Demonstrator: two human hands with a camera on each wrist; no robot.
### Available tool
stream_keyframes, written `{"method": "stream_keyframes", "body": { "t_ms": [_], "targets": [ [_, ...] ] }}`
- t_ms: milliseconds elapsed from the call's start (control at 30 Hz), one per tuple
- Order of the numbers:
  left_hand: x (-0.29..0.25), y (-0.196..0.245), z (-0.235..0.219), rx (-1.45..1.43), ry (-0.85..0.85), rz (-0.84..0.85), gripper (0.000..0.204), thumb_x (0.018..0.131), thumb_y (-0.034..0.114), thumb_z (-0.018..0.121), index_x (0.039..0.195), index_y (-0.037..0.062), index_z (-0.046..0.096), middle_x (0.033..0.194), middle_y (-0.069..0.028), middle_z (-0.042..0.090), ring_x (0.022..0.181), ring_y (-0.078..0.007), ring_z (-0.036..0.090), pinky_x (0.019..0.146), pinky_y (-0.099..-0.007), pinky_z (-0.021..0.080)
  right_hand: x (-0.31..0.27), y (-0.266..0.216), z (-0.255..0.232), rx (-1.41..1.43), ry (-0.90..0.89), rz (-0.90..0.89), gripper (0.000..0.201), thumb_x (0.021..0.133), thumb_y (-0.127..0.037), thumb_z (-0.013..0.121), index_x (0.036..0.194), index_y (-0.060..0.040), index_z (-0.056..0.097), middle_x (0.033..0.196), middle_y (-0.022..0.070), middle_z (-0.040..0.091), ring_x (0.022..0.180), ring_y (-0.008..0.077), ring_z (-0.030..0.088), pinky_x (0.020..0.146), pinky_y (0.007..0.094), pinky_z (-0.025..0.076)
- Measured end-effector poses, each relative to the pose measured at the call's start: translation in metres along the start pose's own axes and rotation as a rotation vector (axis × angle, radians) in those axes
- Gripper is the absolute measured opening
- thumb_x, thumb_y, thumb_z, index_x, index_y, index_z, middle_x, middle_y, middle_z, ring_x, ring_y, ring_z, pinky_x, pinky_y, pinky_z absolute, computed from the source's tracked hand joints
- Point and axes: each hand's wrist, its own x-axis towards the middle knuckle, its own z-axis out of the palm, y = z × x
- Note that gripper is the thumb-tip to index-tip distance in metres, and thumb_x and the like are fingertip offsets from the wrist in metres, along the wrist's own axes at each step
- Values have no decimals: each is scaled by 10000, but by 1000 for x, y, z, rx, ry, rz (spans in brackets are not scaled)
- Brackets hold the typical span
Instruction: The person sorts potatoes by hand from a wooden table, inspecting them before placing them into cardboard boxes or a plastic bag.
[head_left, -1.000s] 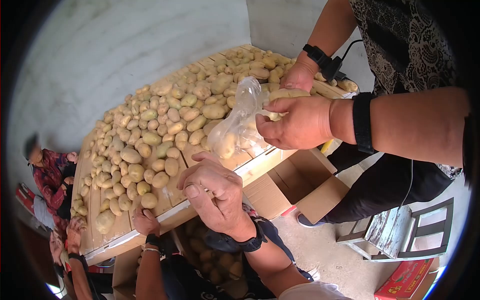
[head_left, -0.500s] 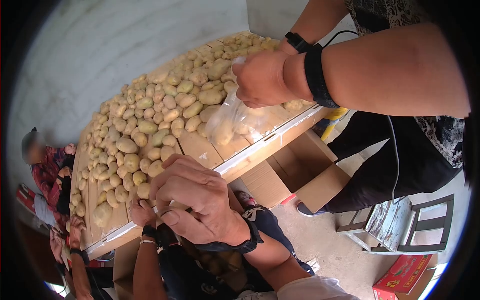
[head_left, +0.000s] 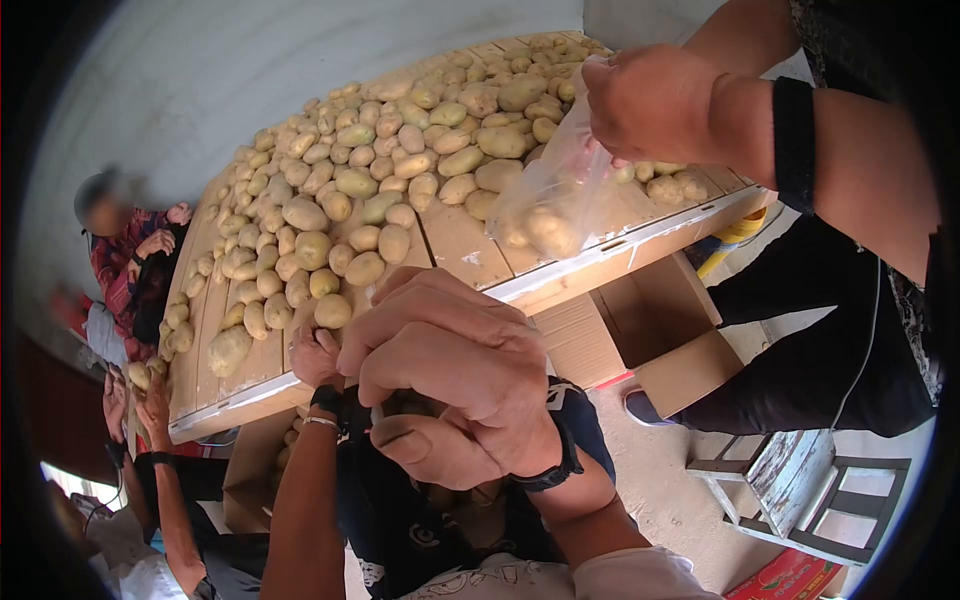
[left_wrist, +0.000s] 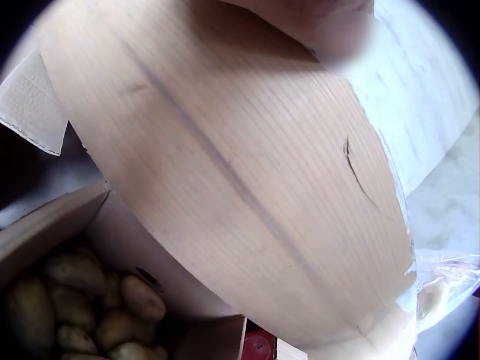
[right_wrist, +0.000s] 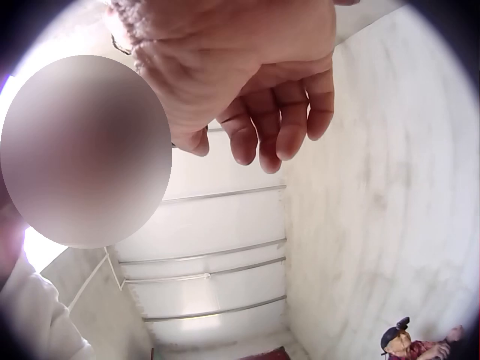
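My right hand (head_left: 455, 375) is raised in front of the table edge, fingers loosely curled and holding nothing. The right wrist view shows the same right hand (right_wrist: 262, 82) from the palm side, its fingers hanging relaxed and empty. My left hand (head_left: 316, 354) rests at the front edge of the wooden table (head_left: 460, 255), just below the nearest potatoes (head_left: 332, 310). Only a blurred part of the left hand (left_wrist: 322, 22) shows at the top of the left wrist view, over the table's side board (left_wrist: 225, 165).
At the right, another person's hand (head_left: 655, 105) holds a clear plastic bag (head_left: 560, 185) with potatoes inside. An opened cardboard box (head_left: 640, 320) stands below. Another box (left_wrist: 112, 217) holds potatoes under the table. Someone else's hand (head_left: 153, 405) is at the left corner. A worn chair (head_left: 795, 480) stands right.
My view has shifted, and my right hand appears larger and closer, still empty. The other person's hand has moved up with the bag's top. My left hand stays at the table edge.
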Motion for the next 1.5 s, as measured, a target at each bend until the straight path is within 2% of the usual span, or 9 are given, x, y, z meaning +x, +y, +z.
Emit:
{"method": "stream_keyframes", "body": {
  "t_ms": [167,233,433,633,667,767,900,1133,1500],
  "targets": [
    [1,-15,27,-160,316,141,259,782,263,437,902,89,588,881,-147,593,799,-367,558,720,-459,442,-42,6,15,126,-115,125,241,716,-230,694,692,-35,554,725,104,584,604,246,531,591,337,438],
    [-2,12,-14,-9,5,16,255,787,261,435,895,83,581,887,-147,592,805,-367,555,722,-461,438,-63,3,30,96,-161,204,238,731,-220,683,698,-29,544,707,109,575,598,254,530,581,344,432],
    [-3,12,-14,16,20,27,260,791,252,431,909,71,577,876,-149,589,798,-366,554,707,-482,434,-103,20,94,58,-262,448,232,778,-191,650,718,-11,515,655,121,545,578,278,527,552,365,412],
    [-4,15,-17,-8,47,45,217,808,199,440,936,78,568,888,-154,599,820,-361,555,722,-471,433,-100,93,59,-3,-420,723,302,820,-215,618,670,23,508,586,163,481,562,295,520,536,390,396],
    [-6,12,-18,-7,59,43,216,818,209,448,940,78,568,884,-154,605,817,-360,558,717,-468,435,-129,120,55,-187,-339,518,354,824,-247,608,638,33,499,554,183,439,526,278,477,533,391,383],
    [-4,17,-15,-52,77,6,266,852,284,455,988,86,572,882,-161,619,832,-361,568,724,-460,441,-103,140,11,-323,-211,893,305,817,-264,604,692,12,567,630,208,553,612,381,542,568,426,422],
    [-5,23,-23,-169,36,-13,328,864,375,499,999,84,570,862,-120,629,794,-331,582,711,-441,445,-114,187,9,-475,-31,814,229,814,-220,583,748,-1,581,662,192,583,670,383,577,610,431,455],
    [12,19,-26,-172,-241,-125,621,656,572,668,1085,131,582,932,-73,632,895,-284,582,799,-406,448,-109,189,28,-515,-258,798,155,777,-185,587,826,-39,606,861,191,617,882,367,573,778,453,455],
    [-1,7,-24,-676,-214,-151,604,625,325,779,1059,67,448,941,-105,616,847,-227,594,769,-354,457,-100,187,29,-566,-227,701,265,742,-114,626,993,-47,576,1024,200,571,950,388,552,831,435,448]
  ]
}}
